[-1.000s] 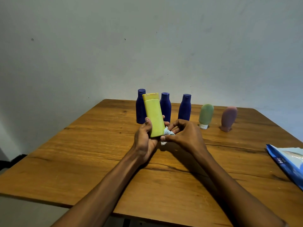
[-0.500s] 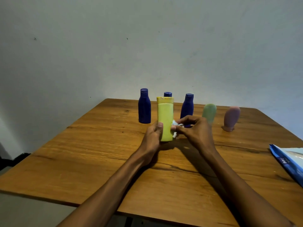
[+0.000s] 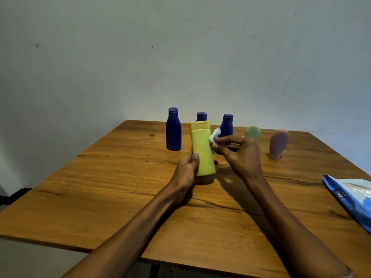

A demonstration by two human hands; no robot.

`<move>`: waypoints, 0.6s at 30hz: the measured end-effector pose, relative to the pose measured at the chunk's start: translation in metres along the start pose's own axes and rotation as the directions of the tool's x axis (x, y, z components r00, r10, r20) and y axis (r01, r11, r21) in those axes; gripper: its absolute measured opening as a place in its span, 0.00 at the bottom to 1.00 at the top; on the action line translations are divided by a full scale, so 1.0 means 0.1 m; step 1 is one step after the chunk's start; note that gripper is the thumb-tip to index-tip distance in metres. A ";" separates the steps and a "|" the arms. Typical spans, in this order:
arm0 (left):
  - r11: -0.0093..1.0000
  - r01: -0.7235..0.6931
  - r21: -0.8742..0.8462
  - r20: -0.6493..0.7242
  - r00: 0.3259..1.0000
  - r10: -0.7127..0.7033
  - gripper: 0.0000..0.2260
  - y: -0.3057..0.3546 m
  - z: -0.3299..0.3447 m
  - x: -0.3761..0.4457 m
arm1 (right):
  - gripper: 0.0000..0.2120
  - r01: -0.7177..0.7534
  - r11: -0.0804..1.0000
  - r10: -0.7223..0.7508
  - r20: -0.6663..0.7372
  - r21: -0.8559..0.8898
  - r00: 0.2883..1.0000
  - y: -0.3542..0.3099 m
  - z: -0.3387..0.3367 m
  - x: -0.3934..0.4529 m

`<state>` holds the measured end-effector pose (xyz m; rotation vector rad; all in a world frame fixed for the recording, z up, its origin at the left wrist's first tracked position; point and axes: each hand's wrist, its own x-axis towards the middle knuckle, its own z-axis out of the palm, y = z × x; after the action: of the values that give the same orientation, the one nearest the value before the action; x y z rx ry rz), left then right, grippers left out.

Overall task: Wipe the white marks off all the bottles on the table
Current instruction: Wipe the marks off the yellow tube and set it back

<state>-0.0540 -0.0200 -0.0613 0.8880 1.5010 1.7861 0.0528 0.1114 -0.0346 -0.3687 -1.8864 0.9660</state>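
My left hand [image 3: 187, 167] grips the lower part of a yellow-green bottle [image 3: 201, 147], held upright above the table with its yellow cap on top. My right hand [image 3: 239, 155] pinches a small white wipe [image 3: 214, 135] against the bottle's right edge near the top. Behind stand three dark blue bottles: one on the left [image 3: 173, 129], one [image 3: 201, 116] mostly hidden by the yellow-green bottle, one [image 3: 227, 125] just behind the wipe. Further right stand a green bottle [image 3: 252, 132], partly hidden by my right hand, and a pink bottle [image 3: 278, 144], cap down.
The wooden table [image 3: 120, 187] reaches a plain wall at the back. A blue wipes packet [image 3: 353, 195] lies at the table's right edge. The floor shows past the table's left and near edges.
Both hands have moved away from me with the yellow-green bottle, which now stands more upright. The wipe has gone from the bottle's lower end up its right edge to near the cap.
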 end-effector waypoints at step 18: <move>0.976 -0.173 0.134 -0.197 0.960 0.197 0.16 0.03 -0.04 0.05 | 0.11 0.057 0.985 -0.019 0.225 -0.160 0.974 -0.02 0.09 -0.09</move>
<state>-0.0604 -0.0193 -0.0580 0.9477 1.7175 1.9968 0.0500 0.1006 -0.0402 -0.3315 -2.1789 0.8554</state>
